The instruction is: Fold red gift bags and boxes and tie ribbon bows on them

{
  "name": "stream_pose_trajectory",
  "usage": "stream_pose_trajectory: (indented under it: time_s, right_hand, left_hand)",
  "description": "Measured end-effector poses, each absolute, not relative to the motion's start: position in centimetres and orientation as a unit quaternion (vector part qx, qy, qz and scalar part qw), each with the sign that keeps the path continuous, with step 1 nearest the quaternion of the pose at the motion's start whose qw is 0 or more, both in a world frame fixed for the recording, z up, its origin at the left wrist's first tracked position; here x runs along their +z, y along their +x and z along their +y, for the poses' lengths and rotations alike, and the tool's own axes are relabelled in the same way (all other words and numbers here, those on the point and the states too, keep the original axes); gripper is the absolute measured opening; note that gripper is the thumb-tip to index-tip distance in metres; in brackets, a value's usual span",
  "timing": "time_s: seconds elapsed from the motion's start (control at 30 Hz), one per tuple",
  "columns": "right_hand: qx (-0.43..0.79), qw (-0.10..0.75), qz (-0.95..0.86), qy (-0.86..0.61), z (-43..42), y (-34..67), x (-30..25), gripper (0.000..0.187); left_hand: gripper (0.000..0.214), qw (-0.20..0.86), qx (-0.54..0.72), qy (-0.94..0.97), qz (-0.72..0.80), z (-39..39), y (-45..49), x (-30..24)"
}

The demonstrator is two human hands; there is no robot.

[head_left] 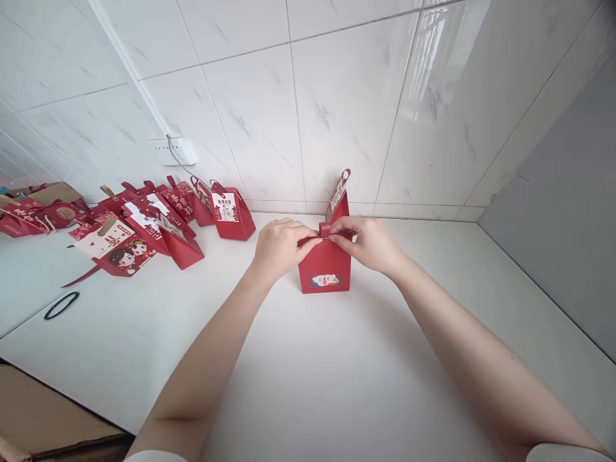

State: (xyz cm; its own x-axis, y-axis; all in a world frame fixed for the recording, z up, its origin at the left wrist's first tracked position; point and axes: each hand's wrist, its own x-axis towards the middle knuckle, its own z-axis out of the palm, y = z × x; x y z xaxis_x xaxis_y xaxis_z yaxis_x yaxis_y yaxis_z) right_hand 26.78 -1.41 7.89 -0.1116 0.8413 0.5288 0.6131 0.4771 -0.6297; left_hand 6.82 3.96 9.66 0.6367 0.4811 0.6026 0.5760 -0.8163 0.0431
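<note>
A red gift box [325,266] with a small printed label low on its front stands upright on the white table. Both of my hands meet at its top edge. My left hand [287,244] is closed, thumb and fingers pinching the top left of the box. Opposite it, my right hand [368,242] pinches the top right, close to a red ribbon loop [325,228] that sticks up at the middle. The fingertips of the two hands nearly touch under the loop. Just behind stands a second red box [341,208] with a ribbon handle and a white tag.
Several red boxes [139,224] crowd the table's left side, one tagged box [233,215] at their right end. A black ring [61,305] lies near the left edge. A wall socket [174,151] with a cable sits behind. Cardboard [52,410] shows below the table [337,385].
</note>
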Motion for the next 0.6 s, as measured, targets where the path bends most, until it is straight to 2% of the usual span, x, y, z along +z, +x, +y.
stream_pose_trajectory:
  time_s: [0.23,0.6]
  right_hand:
    - [0.117,0.474,-0.723,-0.489,-1.3,26.39,7.69,0.013]
    - [0.142,0.463,-0.712,-0.509,-1.28,26.15,7.47,0.009]
  left_hand:
    - [0.018,0.067,-0.325,-0.891,-0.31,3.99,6.6,9.97]
    - [0.02,0.044,-0.303,-0.905,-0.295,3.87,6.52,10.35]
